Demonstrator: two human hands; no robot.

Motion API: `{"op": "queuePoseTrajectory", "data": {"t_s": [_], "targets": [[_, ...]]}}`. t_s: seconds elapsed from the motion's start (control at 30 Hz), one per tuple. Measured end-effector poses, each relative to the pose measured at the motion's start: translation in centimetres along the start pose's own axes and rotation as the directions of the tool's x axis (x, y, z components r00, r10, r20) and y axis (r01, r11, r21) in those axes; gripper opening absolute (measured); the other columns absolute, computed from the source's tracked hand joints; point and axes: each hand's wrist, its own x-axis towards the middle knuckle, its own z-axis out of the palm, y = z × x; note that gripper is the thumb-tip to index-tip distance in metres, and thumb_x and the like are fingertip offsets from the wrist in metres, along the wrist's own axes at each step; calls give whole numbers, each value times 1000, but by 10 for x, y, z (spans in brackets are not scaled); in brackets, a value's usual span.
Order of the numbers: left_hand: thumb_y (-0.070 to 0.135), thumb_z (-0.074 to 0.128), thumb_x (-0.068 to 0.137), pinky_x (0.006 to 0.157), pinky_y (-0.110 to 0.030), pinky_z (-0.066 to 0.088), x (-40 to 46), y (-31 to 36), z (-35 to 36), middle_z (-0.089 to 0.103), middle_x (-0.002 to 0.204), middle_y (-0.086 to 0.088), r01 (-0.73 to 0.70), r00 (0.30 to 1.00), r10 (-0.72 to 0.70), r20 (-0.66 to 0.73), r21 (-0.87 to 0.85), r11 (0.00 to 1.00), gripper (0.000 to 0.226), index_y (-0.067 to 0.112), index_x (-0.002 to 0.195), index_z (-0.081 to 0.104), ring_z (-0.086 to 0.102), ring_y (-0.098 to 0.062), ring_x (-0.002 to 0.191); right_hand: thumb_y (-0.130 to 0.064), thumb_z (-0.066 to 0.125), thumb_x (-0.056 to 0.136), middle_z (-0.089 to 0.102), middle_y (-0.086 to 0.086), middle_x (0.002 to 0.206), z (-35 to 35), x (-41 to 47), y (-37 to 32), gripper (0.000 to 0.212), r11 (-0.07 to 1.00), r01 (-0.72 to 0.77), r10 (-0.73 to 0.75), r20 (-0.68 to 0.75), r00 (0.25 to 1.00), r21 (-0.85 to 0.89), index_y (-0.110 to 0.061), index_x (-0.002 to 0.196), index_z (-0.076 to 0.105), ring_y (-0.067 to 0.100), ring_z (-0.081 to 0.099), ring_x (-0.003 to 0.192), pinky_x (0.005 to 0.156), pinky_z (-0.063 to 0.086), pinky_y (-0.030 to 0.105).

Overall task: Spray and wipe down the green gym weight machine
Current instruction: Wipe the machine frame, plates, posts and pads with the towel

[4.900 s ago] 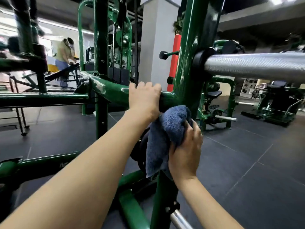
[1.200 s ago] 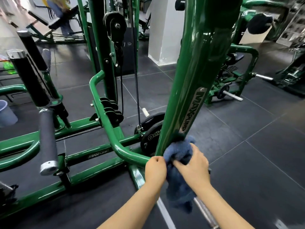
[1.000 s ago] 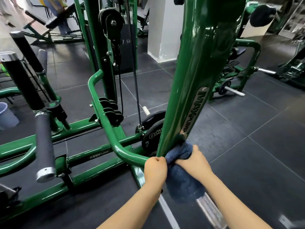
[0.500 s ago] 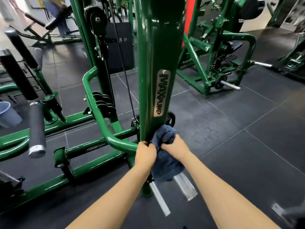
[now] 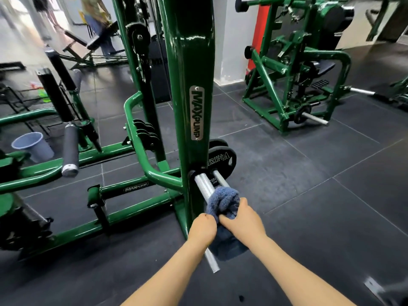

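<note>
Glossy green-painted metal post [image 5: 189, 62], fluffy blue cloth [image 5: 223, 202], knurled silvery peg [image 5: 204, 184]

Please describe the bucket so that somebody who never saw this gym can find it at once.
Start at the tall glossy green steel post with the silver MAXPUMP badge, then look far left along the dark rubber floor. There stands a small pale blue-grey plastic bucket, upright beside the low green frame rails: the only round, open-topped, non-green thing there.

A fluffy blue terry cloth [image 5: 224, 200] is showing against the glossy green steel machine post [image 5: 189, 62], its ribbed silver metal peg [image 5: 204, 186] and the dark grey tiled rubber floor [image 5: 309, 195].
</note>
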Motion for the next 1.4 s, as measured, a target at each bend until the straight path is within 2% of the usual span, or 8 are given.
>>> {"op": "queuePoseTrajectory", "data": {"t_s": [0.17,0.37,0.5,0.8,0.93,1.07,1.17,1.4], "targets": [[13,46,89,73,-29,41,-11,0,-2,64,110,-19,-8,1000,8,24,-26,1000,12,11,78,51,59,-32,102,-49,73,73,66,-3,106,-36,-9,37,51,993,114,-109,193,975,-15,-22,107,47,19,63,98,83,50,34],[36,45,96,68,-27,42,-12,15,3,65,102,-19,11,999,-19,-38,-207,978,44,-4,103,62,58,-29,80,-56,74,68,63,-9,118,-56,-26,68,73,939,246,-233,81,969,-242,-33,131,45,20,59,111,85,47,34],[41,50,97,90,-33,50,-8,17,25,63,118,-20,81,997,-74,35,-301,950,53,-6,121,59,61,-33,108,-55,76,66,57,-4,128,-27,-38,52,90,889,378,-363,105,926,-259,-22,140,38,20,55,115,95,44,35],[34,67,87,90,-39,53,11,12,34,65,110,-20,121,992,-119,31,-384,915,49,-8,114,60,64,-33,102,-18,62,77,65,4,103,-18,-27,43,44,854,370,-372,69,926,-364,-16,116,41,30,60,97,73,38,36],[36,70,86,73,-35,54,14,10,39,65,95,-16,170,985,-155,70,-443,880,45,-4,106,62,64,-29,83,-16,64,78,64,6,115,-36,-23,43,59,861,396,-364,156,918,-319,-19,132,40,32,57,106,86,42,38],[33,73,83,88,-35,52,13,9,38,67,106,-18,148,989,-133,64,-454,879,52,-9,112,63,65,-31,98,-32,73,77,62,3,114,-28,-34,32,59,929,317,-290,157,944,-189,-17,123,41,30,59,103,76,39,34],[36,63,90,89,-33,51,9,9,38,66,111,-20,102,995,-95,38,-378,920,51,-9,114,61,63,-33,103,-16,62,81,65,5,105,-26,-37,34,43,910,331,-316,100,944,-249,-16,119,41,31,60,100,69,32,31],[42,61,89,56,-25,41,4,15,23,51,50,-2,265,951,-155,266,-450,853,38,10,70,54,51,-19,53,-13,55,79,64,2,117,-70,-2,10,50,693,467,-392,256,883,-549,-25,127,46,29,57,111,85,38,36]]}}
